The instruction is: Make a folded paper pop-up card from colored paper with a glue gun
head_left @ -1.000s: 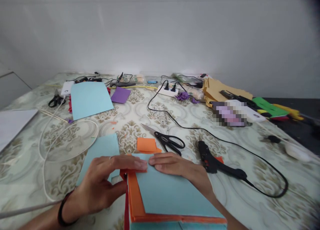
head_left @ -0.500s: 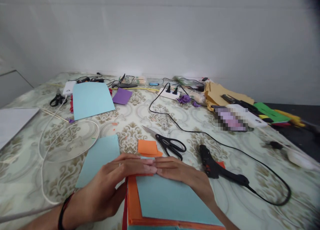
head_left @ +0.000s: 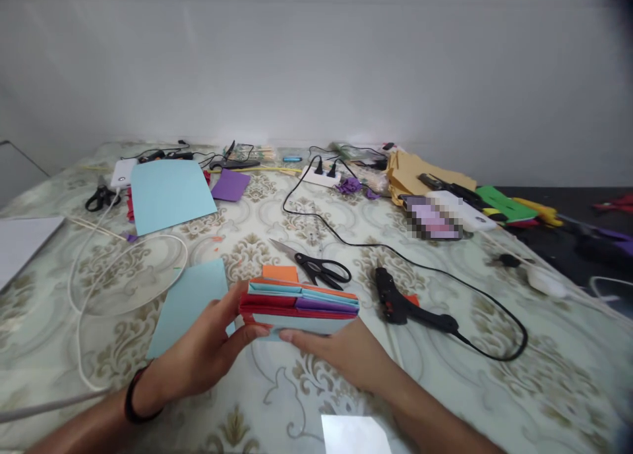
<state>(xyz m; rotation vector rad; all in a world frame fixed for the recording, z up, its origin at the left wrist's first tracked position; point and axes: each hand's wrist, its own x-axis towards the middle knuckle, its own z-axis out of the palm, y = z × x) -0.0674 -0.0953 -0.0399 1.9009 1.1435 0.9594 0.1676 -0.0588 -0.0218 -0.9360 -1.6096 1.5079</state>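
Note:
Between my two hands is a folded paper booklet (head_left: 301, 304), a thick stack of light blue, orange, red and purple layers with its edge toward me. My left hand (head_left: 217, 339) grips its left end, thumb on the near face. On the right, my right hand (head_left: 336, 348) holds it from below, thumb on the near face and other fingers hidden behind. Just beyond the booklet lie orange paper pieces (head_left: 279, 273) and black-handled scissors (head_left: 321, 268). A light blue sheet (head_left: 195, 306) rests by my left hand.
A black glue gun (head_left: 405, 306) with its cord lies to the right. Farther back are a white power strip (head_left: 320, 176), a large blue sheet (head_left: 172, 196), a purple square (head_left: 231, 185) and brown paper (head_left: 430, 172). A white cable (head_left: 79, 348) loops at left; a white piece (head_left: 355, 434) lies near me.
The booklet, lying flat under both hands before, is now raised and tilted so its layered edge shows. My hands have moved from pressing its top to gripping its ends.

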